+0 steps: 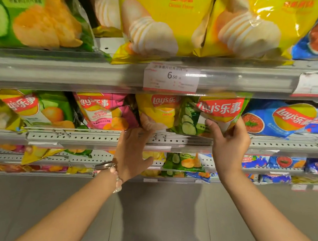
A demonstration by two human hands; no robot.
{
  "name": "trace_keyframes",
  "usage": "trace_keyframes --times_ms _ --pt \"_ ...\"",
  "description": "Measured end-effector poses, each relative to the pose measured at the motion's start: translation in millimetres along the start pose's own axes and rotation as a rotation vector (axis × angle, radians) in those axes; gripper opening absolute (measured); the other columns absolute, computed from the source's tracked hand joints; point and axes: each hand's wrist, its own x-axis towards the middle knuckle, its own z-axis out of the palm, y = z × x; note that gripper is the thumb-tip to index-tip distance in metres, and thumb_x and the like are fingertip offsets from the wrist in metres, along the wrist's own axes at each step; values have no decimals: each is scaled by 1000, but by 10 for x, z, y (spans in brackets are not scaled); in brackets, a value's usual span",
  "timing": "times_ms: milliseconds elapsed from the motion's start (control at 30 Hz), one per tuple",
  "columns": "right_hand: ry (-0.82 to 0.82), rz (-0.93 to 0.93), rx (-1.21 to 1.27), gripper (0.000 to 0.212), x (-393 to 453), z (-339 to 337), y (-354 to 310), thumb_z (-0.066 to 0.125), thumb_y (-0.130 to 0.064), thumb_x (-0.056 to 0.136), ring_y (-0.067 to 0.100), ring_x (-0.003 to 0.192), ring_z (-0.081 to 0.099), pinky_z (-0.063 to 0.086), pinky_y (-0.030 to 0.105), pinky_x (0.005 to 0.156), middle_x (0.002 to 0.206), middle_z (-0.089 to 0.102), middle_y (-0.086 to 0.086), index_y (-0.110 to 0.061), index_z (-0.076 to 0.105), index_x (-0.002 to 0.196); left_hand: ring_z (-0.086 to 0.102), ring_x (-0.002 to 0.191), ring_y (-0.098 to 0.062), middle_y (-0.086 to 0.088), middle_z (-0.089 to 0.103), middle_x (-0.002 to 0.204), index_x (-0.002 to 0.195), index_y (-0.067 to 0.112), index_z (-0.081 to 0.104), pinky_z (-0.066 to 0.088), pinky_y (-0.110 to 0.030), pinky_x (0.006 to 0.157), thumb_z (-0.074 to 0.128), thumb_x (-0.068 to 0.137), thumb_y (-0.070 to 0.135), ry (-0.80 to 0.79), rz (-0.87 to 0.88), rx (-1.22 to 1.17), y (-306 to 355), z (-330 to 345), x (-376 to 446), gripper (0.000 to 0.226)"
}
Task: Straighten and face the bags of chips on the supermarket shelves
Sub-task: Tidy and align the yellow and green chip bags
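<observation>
Forearms: both reach up from the bottom edge toward the middle shelf, a beaded bracelet [117,178] on the left wrist
Right hand [229,143]: clamped on the green cucumber bag [218,114], thumb on its front face, fingers wrapped behind its right edge
Green cucumber bag: held upright and slightly tilted at the front of the middle shelf, logo facing out, its top tucked just under the upper shelf rail [100,73]
Left hand [132,152]: fingers straight and spread apart, palm toward the shelf, fingertips at the perforated shelf lip [87,136] just below the yellow bag [159,112]; whether they touch the bag is hard to tell through the blur
Yellow bag: stands just left of the cucumber bag, touching it, logo facing out
Pink bag [107,112]: left of the yellow one, leaning left
Green bag [40,110]: further left on the same shelf, tilted
Blue bags [281,119]: right of the held bag, one facing out, others crowded behind it
Upper shelf: large green, yellow [163,20] and blue bags in a row, with a price tag [171,78] reading 6.50 on the rail
Lower shelves: small mixed bags lying unevenly, a green one [185,162] below the right hand
</observation>
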Motion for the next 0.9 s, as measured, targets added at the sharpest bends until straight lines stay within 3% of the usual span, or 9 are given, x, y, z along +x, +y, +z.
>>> trace_keyframes --times_ms 100,233,333,467,567,667,767,833,900 --pt "-18 20 -2 21 -71 -4 -102 74 -15 81 8 79 62 50 22 70 84 64 -12 -12 62 98 45 103 -5 19 47 111 125 29 50 37 -22 92 76 69 34 145 -9 -395 136 -158 -28 63" --pt "-117 123 -2 21 -329 84 -239 77 -21 79 26 76 65 55 41 69 78 68 0 -13 64 92 50 108 10 27 53 115 118 44 46 37 -3 87 86 66 38 56 -177 -787 231 -378 -75 66" --pt "-245 224 72 22 -545 230 -373 77 -22 78 22 77 68 56 50 68 81 71 -2 -16 66 96 55 105 13 29 59 112 122 45 43 42 -3 80 90 58 34 15 -220 -965 173 -532 -114 80" --pt "-314 221 34 26 -695 506 -539 80 -22 75 10 75 66 54 36 68 79 71 -8 -16 68 96 62 105 3 23 65 114 127 40 43 52 -16 81 90 52 32 -108 -234 -1035 -83 -746 -147 89" --pt "-383 219 41 28 -804 742 -691 81 -24 73 7 76 66 53 29 67 82 72 -9 -18 68 98 65 100 0 20 68 108 116 41 49 54 -18 76 94 44 33 -39 -307 -1037 -311 -855 -270 85" --pt "-500 247 76 34 -893 916 -814 81 -31 72 7 80 67 54 29 68 87 72 -9 -20 68 101 68 95 -4 16 72 102 117 32 53 55 -20 74 93 39 37 3 -402 -1029 -580 -961 -443 88" --pt "-666 357 246 34 -917 1036 -843 55 -42 87 7 94 67 51 21 78 97 73 -8 -18 68 106 69 95 -9 14 73 100 115 30 54 56 -27 77 95 38 36 -20 -497 -1027 -867 -1079 -643 88" --pt "-635 405 240 41 -885 1152 -792 45 -43 90 6 110 60 47 22 93 111 68 -14 -20 63 119 69 92 -6 17 73 96 109 32 54 57 -23 73 92 34 36 -18 -553 -1036 -1031 -1147 -785 84" --pt "-506 396 121 46 -822 1304 -703 57 -33 93 7 121 52 42 21 97 127 58 -12 -18 48 135 69 91 -5 15 73 97 110 31 54 57 -23 74 89 32 37 -40 -596 -1035 -1152 -1197 -909 85"
